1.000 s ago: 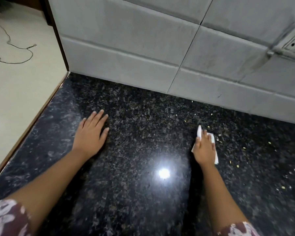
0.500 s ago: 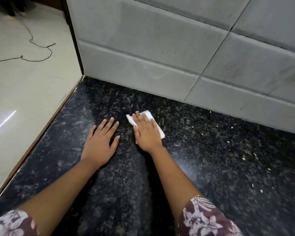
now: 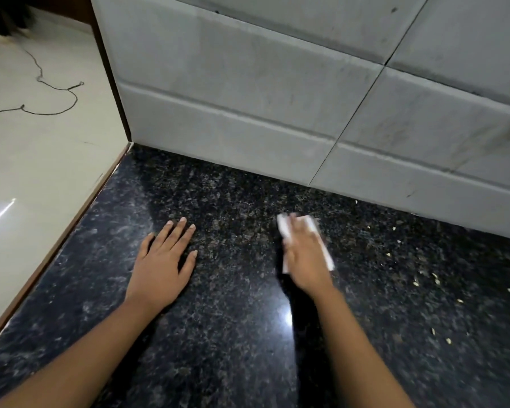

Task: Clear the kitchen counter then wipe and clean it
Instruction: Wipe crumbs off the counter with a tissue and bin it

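The white wipe (image 3: pixel 314 226) lies flat on the counter (image 3: pixel 233 348), near the back wall and a bit right of the middle. I cannot tell if it is cloth or paper. The right hand (image 3: pixel 305 260) lies on top of it with straight fingers. It presses the wipe down and does not curl round it. The hand and the wipe look blurry, so I think the hand is sliding. The left hand (image 3: pixel 162 260) is flat on the counter too, with fingers straight and a little spread, holding nothing. It is well apart from the right hand. I think it just props the person up.

A hand is on the wipe, so I think the clearing part is done here and the wiping part is on now. Small pale crumbs (image 3: pixel 436 279) lie to the right of the wipe, some near it and some far off. The next move should be to sweep the wipe through them and gather them in one heap, not push them off the edge.

The counter is dark, speckled, shiny stone, with a bright spot of light (image 3: pixel 287 319) between the arms. Grey tiles (image 3: pixel 248 92) with dirty smears stand behind it. On the left is a pale floor (image 3: pixel 42 172) with a thin dark cord (image 3: pixel 71 98) on it.
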